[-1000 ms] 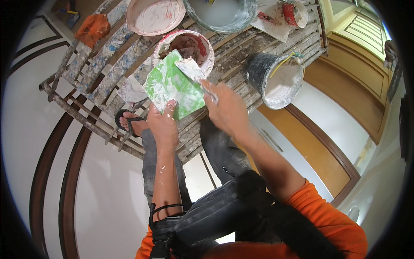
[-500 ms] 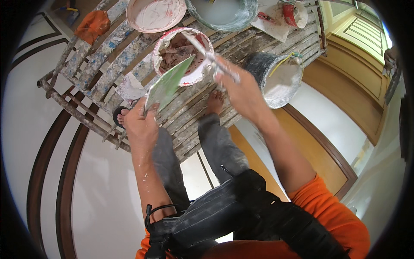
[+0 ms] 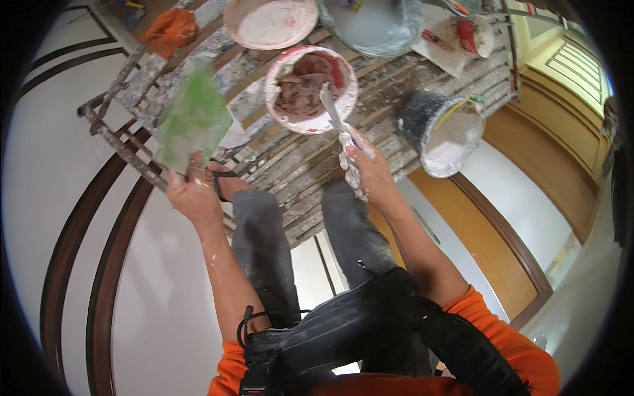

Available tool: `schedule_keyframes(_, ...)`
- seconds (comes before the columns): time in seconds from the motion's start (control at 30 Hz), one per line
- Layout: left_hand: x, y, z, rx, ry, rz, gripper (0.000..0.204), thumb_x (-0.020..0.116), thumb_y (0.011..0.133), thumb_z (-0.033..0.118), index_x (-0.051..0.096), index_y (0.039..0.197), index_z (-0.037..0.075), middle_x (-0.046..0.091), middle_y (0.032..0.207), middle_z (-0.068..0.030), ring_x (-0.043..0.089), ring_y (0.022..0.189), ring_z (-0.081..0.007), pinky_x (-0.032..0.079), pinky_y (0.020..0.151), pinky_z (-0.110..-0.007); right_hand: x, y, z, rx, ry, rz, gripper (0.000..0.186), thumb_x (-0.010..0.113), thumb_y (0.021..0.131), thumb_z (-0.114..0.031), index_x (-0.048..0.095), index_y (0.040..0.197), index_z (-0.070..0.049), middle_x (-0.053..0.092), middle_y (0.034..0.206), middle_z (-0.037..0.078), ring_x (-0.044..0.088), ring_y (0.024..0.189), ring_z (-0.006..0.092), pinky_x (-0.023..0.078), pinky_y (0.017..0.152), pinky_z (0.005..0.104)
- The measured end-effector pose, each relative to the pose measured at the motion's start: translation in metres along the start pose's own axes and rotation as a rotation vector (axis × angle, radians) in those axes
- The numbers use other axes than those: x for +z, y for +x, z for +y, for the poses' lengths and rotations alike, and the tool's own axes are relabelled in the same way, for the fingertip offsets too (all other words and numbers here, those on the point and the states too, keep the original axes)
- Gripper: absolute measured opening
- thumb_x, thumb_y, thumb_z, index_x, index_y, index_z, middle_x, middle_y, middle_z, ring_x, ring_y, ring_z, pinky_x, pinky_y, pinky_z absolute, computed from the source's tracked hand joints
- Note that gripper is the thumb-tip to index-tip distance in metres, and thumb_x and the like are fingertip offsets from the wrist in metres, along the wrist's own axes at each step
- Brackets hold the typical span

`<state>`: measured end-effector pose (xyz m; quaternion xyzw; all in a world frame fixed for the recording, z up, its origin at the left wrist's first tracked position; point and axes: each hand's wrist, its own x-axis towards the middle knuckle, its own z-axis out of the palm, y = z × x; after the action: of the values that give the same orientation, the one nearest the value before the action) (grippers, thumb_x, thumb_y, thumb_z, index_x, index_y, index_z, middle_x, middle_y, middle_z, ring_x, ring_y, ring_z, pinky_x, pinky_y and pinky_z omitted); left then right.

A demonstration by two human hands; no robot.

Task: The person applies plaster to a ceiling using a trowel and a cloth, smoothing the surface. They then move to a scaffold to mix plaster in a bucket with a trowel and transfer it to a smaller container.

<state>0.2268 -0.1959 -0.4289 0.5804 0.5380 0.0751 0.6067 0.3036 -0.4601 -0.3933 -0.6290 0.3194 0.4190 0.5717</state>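
My left hand [image 3: 196,200] grips the lower edge of a flat green plate [image 3: 197,122], its face smeared with pale plaster. The plate is held up left of a white and red bucket [image 3: 271,99] and apart from it. Thick pinkish-brown plaster [image 3: 304,82] sits inside that bucket. My right hand [image 3: 373,177] is closed round the putty-caked handle of a putty knife [image 3: 333,113]. The knife's tip points up over the bucket's near right part; whether it touches the bucket cannot be made out.
Splattered wooden slats [image 3: 297,165] form a platform under my feet. Along its far side are a pinkish basin [image 3: 271,30], a tub of cloudy water [image 3: 370,23] and a red container [image 3: 466,36]. A black bucket [image 3: 413,119] stands right; an orange cloth [image 3: 170,32] lies far left.
My left hand has carried the green plate left, away from the bucket, and turned its face into view. My right hand has drawn the putty knife back toward me. The view has shifted slightly.
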Motion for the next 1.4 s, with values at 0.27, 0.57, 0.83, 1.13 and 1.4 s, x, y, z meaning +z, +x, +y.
schedule_keyframes(0.27, -0.014, 0.175, -0.094, -0.29, -0.145, 0.055, 0.042, 0.064, 0.096, 0.008, 0.054, 0.137, 0.008, 0.062, 0.128, -0.0061, 0.06, 0.111, -0.0216, 0.049, 0.085, -0.042, 0.016, -0.01, 0.067, -0.049, 0.131, 0.088, 0.045, 0.057, 0.101, -0.01, 0.05, 0.145, -0.005, 0.058, 0.093, -0.002, 0.045, 0.066, 0.0014, 0.036, 0.052, 0.0174)
schedule_keyframes(0.57, -0.043, 0.22, -0.178, -0.527, 0.068, 0.187, 0.039, 0.074, 0.08, 0.013, 0.064, 0.115, 0.001, 0.067, 0.087, -0.0095, 0.062, 0.071, -0.0245, 0.049, 0.065, -0.038, -0.007, -0.011, 0.074, -0.19, -0.091, 0.17, 0.045, 0.059, 0.101, -0.012, 0.051, 0.143, 0.0, 0.059, 0.106, 0.0, 0.051, 0.085, 0.0038, 0.042, 0.07, 0.0179)
schedule_keyframes(0.83, 0.018, 0.121, -0.175, -0.16, 1.111, 0.058, 0.095, 0.088, 0.073, 0.036, 0.035, 0.142, -0.001, 0.037, 0.148, -0.0284, 0.048, 0.132, -0.0458, 0.043, 0.108, -0.049, 0.0, 0.002, 0.085, -0.242, -0.18, 0.111, 0.047, 0.061, 0.1, -0.012, 0.051, 0.144, -0.001, 0.059, 0.111, -0.001, 0.05, 0.088, 0.0041, 0.039, 0.073, 0.0188)
schedule_keyframes(1.13, -0.007, 0.143, -0.228, -0.375, 0.571, 0.071, 0.076, 0.087, 0.076, 0.024, 0.047, 0.133, -0.005, 0.065, 0.12, -0.0204, 0.065, 0.107, -0.031, 0.052, 0.089, -0.038, 0.009, 0.0, 0.072, -0.208, -0.151, 0.118, 0.046, 0.06, 0.1, -0.01, 0.049, 0.142, 0.005, 0.063, 0.118, 0.008, 0.056, 0.106, 0.013, 0.045, 0.094, 0.0269)
schedule_keyframes(1.4, 0.0, -0.022, -0.059, -0.33, -0.092, -0.061, 0.031, 0.063, 0.097, 0.008, 0.058, 0.126, -0.001, 0.066, 0.115, -0.01, 0.066, 0.098, -0.0221, 0.054, 0.08, -0.035, 0.008, -0.054, 0.027, -0.296, -0.723, 0.044, 0.037, 0.059, 0.097, -0.016, 0.061, 0.134, -0.01, 0.064, 0.103, 0.018, 0.065, 0.093, 0.039, 0.053, 0.083, 0.042)
